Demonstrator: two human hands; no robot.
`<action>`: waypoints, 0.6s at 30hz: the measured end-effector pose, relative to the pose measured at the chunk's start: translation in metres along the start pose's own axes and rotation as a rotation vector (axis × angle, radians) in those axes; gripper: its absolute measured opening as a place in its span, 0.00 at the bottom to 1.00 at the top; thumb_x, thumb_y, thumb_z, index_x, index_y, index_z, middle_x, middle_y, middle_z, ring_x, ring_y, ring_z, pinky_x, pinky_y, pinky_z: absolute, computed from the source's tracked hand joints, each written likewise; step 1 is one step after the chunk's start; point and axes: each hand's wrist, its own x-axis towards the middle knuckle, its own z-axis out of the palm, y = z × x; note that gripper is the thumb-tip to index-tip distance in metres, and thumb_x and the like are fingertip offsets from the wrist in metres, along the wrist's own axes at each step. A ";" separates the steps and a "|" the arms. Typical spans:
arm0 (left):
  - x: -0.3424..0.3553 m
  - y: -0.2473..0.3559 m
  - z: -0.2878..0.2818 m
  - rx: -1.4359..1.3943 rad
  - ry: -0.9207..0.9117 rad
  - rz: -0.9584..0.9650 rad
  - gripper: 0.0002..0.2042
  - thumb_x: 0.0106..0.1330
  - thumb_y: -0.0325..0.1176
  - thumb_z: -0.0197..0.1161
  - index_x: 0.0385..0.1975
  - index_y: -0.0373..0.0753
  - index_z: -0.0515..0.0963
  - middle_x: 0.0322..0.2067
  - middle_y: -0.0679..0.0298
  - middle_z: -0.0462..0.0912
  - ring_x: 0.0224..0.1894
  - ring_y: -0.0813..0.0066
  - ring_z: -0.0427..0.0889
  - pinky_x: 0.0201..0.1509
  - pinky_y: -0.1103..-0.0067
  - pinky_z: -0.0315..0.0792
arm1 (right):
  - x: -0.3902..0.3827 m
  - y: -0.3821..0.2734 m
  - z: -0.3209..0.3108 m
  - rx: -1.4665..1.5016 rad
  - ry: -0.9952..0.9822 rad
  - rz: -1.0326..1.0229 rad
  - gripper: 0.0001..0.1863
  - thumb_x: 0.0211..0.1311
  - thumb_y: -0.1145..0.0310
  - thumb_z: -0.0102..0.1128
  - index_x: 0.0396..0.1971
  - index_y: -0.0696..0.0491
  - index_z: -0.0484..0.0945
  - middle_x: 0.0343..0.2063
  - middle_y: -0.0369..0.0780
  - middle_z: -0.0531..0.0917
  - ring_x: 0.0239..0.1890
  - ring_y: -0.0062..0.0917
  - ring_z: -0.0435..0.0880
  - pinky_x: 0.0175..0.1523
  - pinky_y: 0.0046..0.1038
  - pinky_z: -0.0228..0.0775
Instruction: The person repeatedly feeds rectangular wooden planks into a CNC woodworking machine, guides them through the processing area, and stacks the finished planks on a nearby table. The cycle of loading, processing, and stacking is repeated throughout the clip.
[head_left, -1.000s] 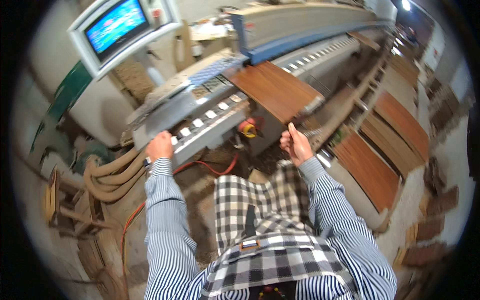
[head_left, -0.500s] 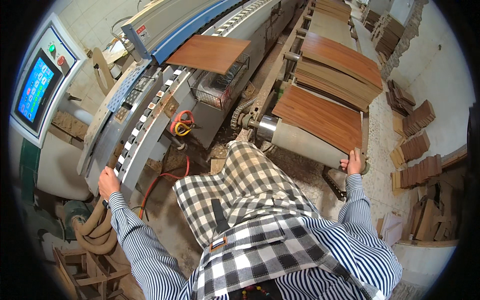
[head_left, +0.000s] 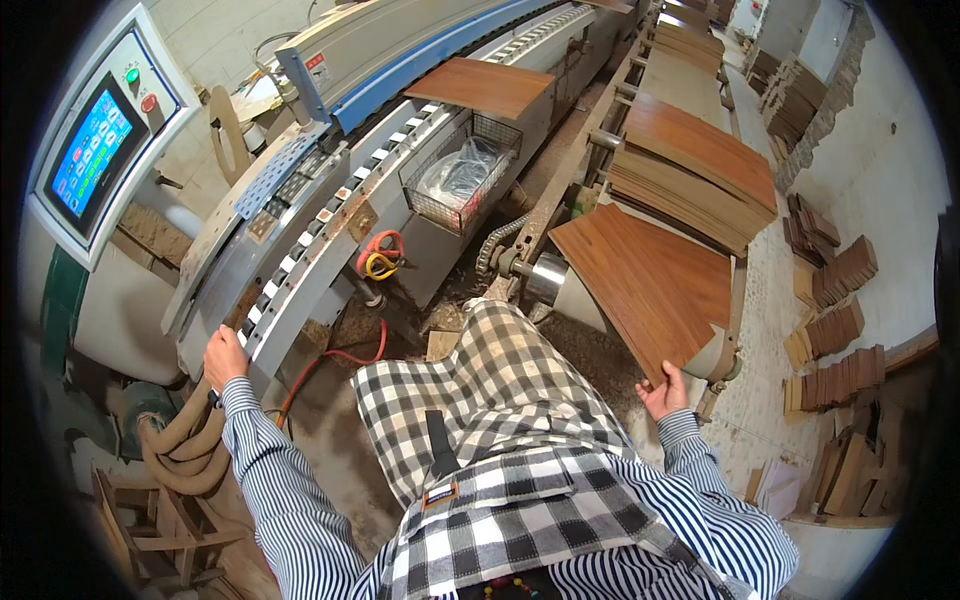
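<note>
My right hand (head_left: pixel 665 392) pinches the near corner of a reddish-brown wood-grain board (head_left: pixel 632 290). That board lies askew over another brown board (head_left: pixel 705 275) on the near end of the roller conveyor (head_left: pixel 577 302), its near corner sticking out past the conveyor's end. At the left, my left hand (head_left: pixel 226 358) is closed on the near end of the long machine's metal bed (head_left: pixel 205 325), beside a track of white pads (head_left: pixel 293 263). Farther along this track a similar brown board (head_left: pixel 485 86) lies flat, partly overhanging the machine's side.
Behind the held board stand stacked boards (head_left: pixel 690 190). A wire basket (head_left: pixel 460 180) and red- and yellow-handled scissors (head_left: pixel 380 255) hang on the machine's side. A control panel (head_left: pixel 110 130) rises at the left. Brown wood pieces (head_left: pixel 835 325) line the right wall.
My right hand has swung the top board's near corner left and toward me, uncovering another board beneath. The board on the machine has moved farther away. My left hand stays at the machine.
</note>
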 end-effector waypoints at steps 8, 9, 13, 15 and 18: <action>0.003 -0.007 0.013 -0.016 -0.003 -0.019 0.24 0.64 0.47 0.37 0.29 0.37 0.80 0.31 0.47 0.79 0.35 0.46 0.78 0.42 0.59 0.70 | -0.006 0.002 0.047 -0.235 -0.328 -0.129 0.12 0.55 0.72 0.56 0.40 0.59 0.73 0.35 0.43 0.80 0.35 0.30 0.81 0.41 0.33 0.76; 0.002 -0.007 0.015 -0.012 -0.003 -0.028 0.24 0.63 0.47 0.38 0.28 0.37 0.80 0.30 0.47 0.80 0.35 0.47 0.79 0.41 0.59 0.71 | -0.007 -0.002 0.056 -0.245 -0.384 -0.138 0.12 0.55 0.73 0.56 0.40 0.60 0.73 0.35 0.43 0.80 0.34 0.30 0.81 0.41 0.33 0.76; 0.001 0.000 0.009 -0.037 0.028 -0.028 0.22 0.63 0.47 0.42 0.26 0.39 0.81 0.28 0.47 0.80 0.33 0.48 0.79 0.41 0.60 0.71 | -0.007 0.000 0.116 -0.190 -0.503 -0.085 0.14 0.53 0.74 0.55 0.42 0.59 0.72 0.35 0.42 0.80 0.33 0.30 0.81 0.41 0.34 0.76; -0.003 0.000 -0.001 -0.042 0.036 -0.030 0.21 0.63 0.46 0.43 0.26 0.38 0.81 0.27 0.47 0.80 0.32 0.48 0.79 0.41 0.61 0.71 | -0.002 0.011 0.164 -0.203 -0.679 -0.003 0.21 0.52 0.75 0.55 0.48 0.59 0.66 0.40 0.43 0.77 0.38 0.31 0.79 0.40 0.33 0.76; -0.005 0.000 -0.004 -0.034 0.038 -0.035 0.21 0.63 0.45 0.44 0.25 0.37 0.80 0.26 0.47 0.80 0.32 0.49 0.79 0.41 0.62 0.71 | -0.015 0.035 0.240 -0.269 -0.764 0.083 0.23 0.52 0.76 0.55 0.50 0.59 0.64 0.42 0.43 0.76 0.39 0.31 0.78 0.39 0.32 0.76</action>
